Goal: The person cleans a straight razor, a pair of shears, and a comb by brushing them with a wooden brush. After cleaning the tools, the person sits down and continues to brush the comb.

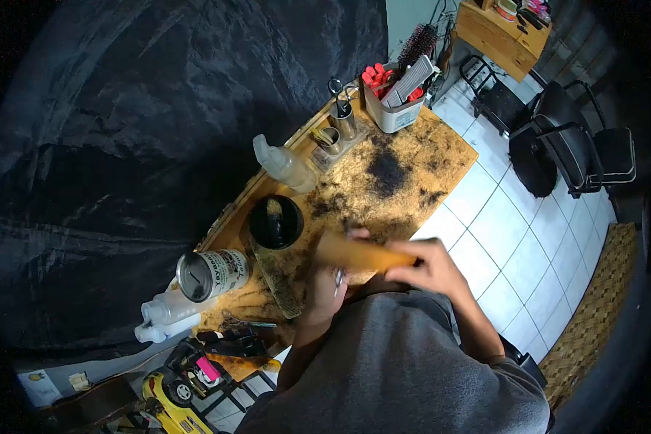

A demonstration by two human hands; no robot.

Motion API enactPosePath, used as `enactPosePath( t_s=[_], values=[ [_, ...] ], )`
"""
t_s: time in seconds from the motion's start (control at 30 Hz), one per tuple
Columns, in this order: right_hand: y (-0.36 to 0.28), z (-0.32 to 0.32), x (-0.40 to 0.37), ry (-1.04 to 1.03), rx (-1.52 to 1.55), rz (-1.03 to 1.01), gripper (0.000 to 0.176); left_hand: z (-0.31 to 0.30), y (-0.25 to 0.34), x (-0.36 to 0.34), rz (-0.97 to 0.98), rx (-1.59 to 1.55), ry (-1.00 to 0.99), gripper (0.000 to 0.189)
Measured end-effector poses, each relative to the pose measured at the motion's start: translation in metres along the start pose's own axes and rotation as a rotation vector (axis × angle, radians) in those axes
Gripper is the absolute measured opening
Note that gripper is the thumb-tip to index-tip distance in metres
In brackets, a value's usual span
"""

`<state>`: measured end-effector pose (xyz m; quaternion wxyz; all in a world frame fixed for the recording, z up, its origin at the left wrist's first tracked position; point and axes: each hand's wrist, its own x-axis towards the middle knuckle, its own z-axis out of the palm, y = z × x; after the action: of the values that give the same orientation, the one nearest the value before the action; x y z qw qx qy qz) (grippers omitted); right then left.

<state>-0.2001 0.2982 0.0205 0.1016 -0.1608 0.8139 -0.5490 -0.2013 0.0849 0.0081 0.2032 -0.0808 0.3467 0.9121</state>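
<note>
My right hand (430,266) is closed on one end of a long orange-yellow thing (369,254), smeared by motion, so its kind is not clear. The other end of it reaches across my left hand (325,286). That hand is bent and partly covered by the orange thing. A small shiny metal piece (338,277) shows at its fingers, too blurred to name. Both hands are in front of my body, over the table's near edge. Left of them on the tabletop lie a long comb (275,282) and a black bowl (291,212) with a brush (275,217) in it.
Dark hair clippings (389,173) are scattered over the wooden table (452,148). Along its back edge stand a spray bottle (289,166), a labelled can (224,273), metal cups with scissors (342,108) and a bin of combs (392,116). Black chairs (560,119) stand on the tiled floor.
</note>
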Motion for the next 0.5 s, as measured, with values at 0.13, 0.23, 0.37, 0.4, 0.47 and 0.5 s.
enactPosePath(
  t_s=[0.13, 0.23, 0.37, 0.4, 0.47, 0.5],
  values=[
    [0.004, -0.016, 0.020, 0.453, -0.064, 0.220, 0.047, -0.001, -0.002, -0.011, -0.103, 0.538, -0.123, 0.052],
    [-0.001, -0.027, 0.021, 0.550, 0.038, 0.185, 0.040, 0.018, -0.003, -0.013, -0.149, 0.131, -0.089, 0.049],
    [0.005, -0.026, 0.003, 0.095, 0.079, -0.149, 0.042, -0.002, -0.003, -0.002, -0.018, 0.194, -0.021, 0.048],
    [0.000, -0.027, 0.000, -0.059, 0.038, -0.085, 0.045, 0.002, -0.003, -0.001, -0.020, 0.193, -0.021, 0.048],
    [-0.010, -0.031, 0.006, -0.239, -0.080, -0.002, 0.047, 0.013, 0.000, 0.000, 0.012, 0.383, 0.142, 0.045],
    [0.004, -0.026, 0.008, -0.056, -0.111, -0.047, 0.047, -0.015, -0.001, -0.006, 0.014, 0.243, -0.141, 0.043]
  ],
)
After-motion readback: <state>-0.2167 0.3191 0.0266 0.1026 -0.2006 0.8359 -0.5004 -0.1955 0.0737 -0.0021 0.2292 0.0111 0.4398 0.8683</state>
